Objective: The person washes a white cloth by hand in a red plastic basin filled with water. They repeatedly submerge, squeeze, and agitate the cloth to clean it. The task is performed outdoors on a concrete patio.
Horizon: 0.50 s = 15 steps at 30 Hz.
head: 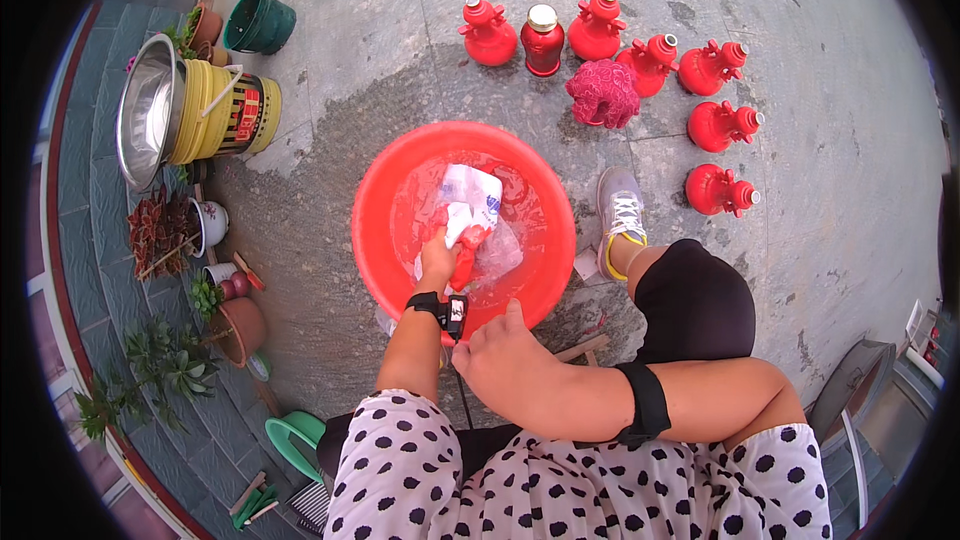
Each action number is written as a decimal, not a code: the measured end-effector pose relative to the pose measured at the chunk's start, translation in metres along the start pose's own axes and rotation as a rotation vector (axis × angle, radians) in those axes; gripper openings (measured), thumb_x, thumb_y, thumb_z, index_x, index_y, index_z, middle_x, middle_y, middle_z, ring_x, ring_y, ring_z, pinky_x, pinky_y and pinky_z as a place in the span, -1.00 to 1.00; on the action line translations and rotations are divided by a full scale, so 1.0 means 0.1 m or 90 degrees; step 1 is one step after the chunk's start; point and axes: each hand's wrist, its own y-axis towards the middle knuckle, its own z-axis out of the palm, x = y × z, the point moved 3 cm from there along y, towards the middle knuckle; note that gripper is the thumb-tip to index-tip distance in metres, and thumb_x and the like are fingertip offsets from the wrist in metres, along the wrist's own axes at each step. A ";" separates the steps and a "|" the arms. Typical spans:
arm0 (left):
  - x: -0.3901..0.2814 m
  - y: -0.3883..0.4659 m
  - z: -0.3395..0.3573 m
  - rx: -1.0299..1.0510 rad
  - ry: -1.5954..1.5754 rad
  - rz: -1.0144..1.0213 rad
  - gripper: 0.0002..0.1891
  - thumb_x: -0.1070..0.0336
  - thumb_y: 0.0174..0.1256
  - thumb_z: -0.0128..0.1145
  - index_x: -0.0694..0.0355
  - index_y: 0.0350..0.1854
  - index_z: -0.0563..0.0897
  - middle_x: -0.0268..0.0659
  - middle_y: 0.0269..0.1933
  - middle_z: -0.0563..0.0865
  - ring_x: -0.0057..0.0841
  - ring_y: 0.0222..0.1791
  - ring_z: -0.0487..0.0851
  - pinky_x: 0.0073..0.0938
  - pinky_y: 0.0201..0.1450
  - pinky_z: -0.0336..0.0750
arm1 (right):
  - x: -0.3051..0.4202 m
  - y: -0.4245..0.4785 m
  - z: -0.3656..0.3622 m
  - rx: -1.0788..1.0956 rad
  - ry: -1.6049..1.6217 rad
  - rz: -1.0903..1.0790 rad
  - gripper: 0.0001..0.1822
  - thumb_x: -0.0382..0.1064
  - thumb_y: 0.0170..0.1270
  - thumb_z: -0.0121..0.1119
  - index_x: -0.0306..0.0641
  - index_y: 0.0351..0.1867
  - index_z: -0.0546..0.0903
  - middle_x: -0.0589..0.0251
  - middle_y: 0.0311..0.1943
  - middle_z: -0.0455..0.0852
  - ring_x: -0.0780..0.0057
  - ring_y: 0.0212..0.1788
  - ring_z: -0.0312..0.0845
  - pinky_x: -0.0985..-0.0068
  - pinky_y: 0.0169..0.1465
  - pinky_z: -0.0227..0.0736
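Observation:
In front of me stands a round red plastic basin (373, 187) with water in it. My left hand (437, 255) reaches over its near side and grips a wet white and red bundle (469, 229), whether cloth or plastic film I cannot tell. Beyond that hand, a white piece with blue print (480, 191) lies in the water. Clear plastic (504, 253) spreads to its right. My right hand (499, 360) hovers by the basin's near rim with its thumb raised, and nothing shows in it. A black strap with a small device (454, 311) sits on my left wrist.
Several red gourd-shaped bottles (714, 126) curve around the far right, with a gold-capped red jar (543, 41) and a crimson lacy cloth (602, 94). A yellow bucket (199, 112), metal bowl (150, 116) and potted plants (240, 330) line the left. My shoe (621, 210) is beside the basin.

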 end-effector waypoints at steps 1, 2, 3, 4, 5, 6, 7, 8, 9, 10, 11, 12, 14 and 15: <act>-0.05 -0.04 -0.07 0.011 0.001 -0.015 -0.47 0.14 0.15 0.43 0.16 0.17 0.60 0.09 -0.12 0.76 0.08 -0.05 0.70 -0.06 0.00 0.56 | 0.00 0.02 -0.03 0.009 -0.006 0.000 -0.67 -0.24 0.25 0.15 -0.32 0.02 0.62 0.05 -0.18 0.73 0.04 -0.04 0.65 -0.20 0.28 0.27; -0.06 -0.08 -0.12 0.011 -0.033 -0.010 -0.49 0.15 0.15 0.43 0.16 0.16 0.62 0.08 -0.12 0.76 0.05 -0.05 0.71 -0.08 0.00 0.56 | 0.00 0.03 -0.05 0.018 -0.012 -0.001 -0.68 -0.24 0.25 0.15 -0.32 -0.01 0.62 0.05 -0.17 0.73 0.04 -0.03 0.65 -0.21 0.29 0.26; -0.04 -0.14 -0.18 0.008 -0.067 -0.006 -0.50 0.16 0.15 0.43 0.16 0.14 0.63 0.07 -0.12 0.77 0.03 -0.05 0.72 -0.11 0.00 0.57 | 0.01 0.03 -0.07 0.017 -0.010 -0.004 -0.70 -0.24 0.26 0.16 -0.31 -0.02 0.63 0.04 -0.16 0.73 0.03 -0.02 0.65 -0.21 0.29 0.26; -0.02 -0.18 -0.24 0.006 -0.101 -0.001 -0.52 0.16 0.15 0.43 0.17 0.12 0.64 0.06 -0.12 0.77 0.00 -0.05 0.73 -0.13 0.01 0.57 | 0.03 0.03 -0.07 0.016 -0.007 -0.007 -0.71 -0.24 0.26 0.16 -0.31 -0.04 0.63 0.04 -0.15 0.73 0.03 0.00 0.65 -0.21 0.29 0.26; 0.00 -0.20 -0.29 0.021 -0.121 -0.003 -0.53 0.17 0.15 0.43 0.18 0.11 0.65 0.05 -0.12 0.78 -0.03 -0.05 0.74 -0.16 0.00 0.57 | 0.04 0.03 -0.09 0.015 -0.006 -0.010 -0.72 -0.24 0.26 0.16 -0.31 -0.05 0.64 0.04 -0.14 0.74 0.02 0.01 0.65 -0.21 0.30 0.25; -0.03 -0.25 -0.40 0.036 -0.141 -0.008 -0.54 0.18 0.15 0.43 0.19 0.10 0.66 0.03 -0.11 0.78 -0.07 -0.06 0.75 -0.19 0.00 0.58 | 0.04 0.04 -0.09 0.028 -0.001 -0.013 -0.72 -0.23 0.26 0.17 -0.30 -0.05 0.64 0.04 -0.12 0.74 0.01 0.03 0.65 -0.21 0.30 0.25; -0.10 -0.29 -0.50 0.053 -0.163 -0.008 -0.55 0.19 0.16 0.43 0.20 0.09 0.67 0.02 -0.11 0.79 -0.10 -0.06 0.76 -0.22 0.00 0.58 | 0.04 0.04 -0.10 0.043 0.002 -0.011 -0.71 -0.22 0.26 0.18 -0.30 -0.05 0.65 0.04 -0.11 0.74 0.00 0.04 0.65 -0.21 0.30 0.25; -0.18 -0.29 -0.59 0.084 -0.130 -0.026 -0.52 0.20 0.16 0.44 0.24 0.12 0.66 -0.07 -0.09 0.81 -0.25 -0.09 0.78 -0.27 0.00 0.58 | 0.03 0.04 -0.10 0.057 0.004 -0.008 -0.71 -0.21 0.26 0.18 -0.29 -0.05 0.65 0.04 -0.10 0.74 0.00 0.05 0.65 -0.22 0.30 0.25; -0.11 -0.27 -0.68 0.116 -0.163 -0.060 -0.54 0.21 0.17 0.44 0.26 0.10 0.68 -0.10 -0.08 0.81 -0.29 -0.09 0.77 -0.28 -0.01 0.59 | 0.05 0.04 -0.13 0.058 0.003 -0.013 -0.71 -0.21 0.26 0.19 -0.28 -0.04 0.65 0.03 -0.08 0.74 -0.01 0.06 0.65 -0.22 0.29 0.25; -0.01 -0.24 -0.76 0.150 -0.197 -0.096 -0.56 0.22 0.18 0.43 0.28 0.08 0.69 -0.14 -0.07 0.81 -0.33 -0.09 0.76 -0.28 -0.02 0.60 | 0.08 0.04 -0.13 0.061 0.002 -0.018 -0.71 -0.20 0.27 0.19 -0.27 -0.04 0.66 0.03 -0.07 0.74 -0.01 0.07 0.64 -0.23 0.29 0.24; 0.08 -0.22 -0.81 0.183 -0.233 -0.132 -0.59 0.23 0.19 0.43 0.31 0.05 0.71 -0.17 -0.07 0.81 -0.37 -0.09 0.75 -0.28 -0.03 0.61 | 0.10 0.05 -0.14 0.064 0.001 -0.024 -0.70 -0.19 0.27 0.19 -0.26 -0.03 0.66 0.03 -0.05 0.74 -0.01 0.08 0.64 -0.24 0.29 0.24; -0.21 -0.18 -0.86 0.233 -0.261 -0.116 -0.48 0.13 0.21 0.43 0.34 0.13 0.65 -0.15 0.00 0.78 -0.34 -0.06 0.75 -0.28 -0.01 0.63 | 0.04 0.06 -0.10 0.072 0.004 -0.004 -0.70 -0.19 0.27 0.20 -0.24 -0.02 0.67 0.03 -0.04 0.74 -0.01 0.09 0.64 -0.25 0.28 0.24; -0.20 -0.11 -0.93 0.230 -0.323 -0.187 -0.39 0.05 0.23 0.42 0.35 0.22 0.58 -0.13 0.06 0.75 -0.33 0.00 0.73 -0.25 0.04 0.62 | 0.06 0.06 -0.11 0.071 0.005 -0.001 -0.70 -0.18 0.27 0.20 -0.22 -0.01 0.68 0.04 -0.03 0.74 0.00 0.10 0.64 -0.27 0.28 0.25; -0.14 -0.07 -0.97 0.224 -0.354 -0.227 -0.35 0.01 0.24 0.41 0.35 0.26 0.54 -0.12 0.09 0.74 -0.32 0.03 0.72 -0.24 0.06 0.62 | 0.07 0.06 -0.13 0.072 -0.004 -0.007 -0.70 -0.18 0.27 0.21 -0.22 -0.01 0.68 0.04 -0.03 0.74 0.00 0.10 0.64 -0.28 0.27 0.25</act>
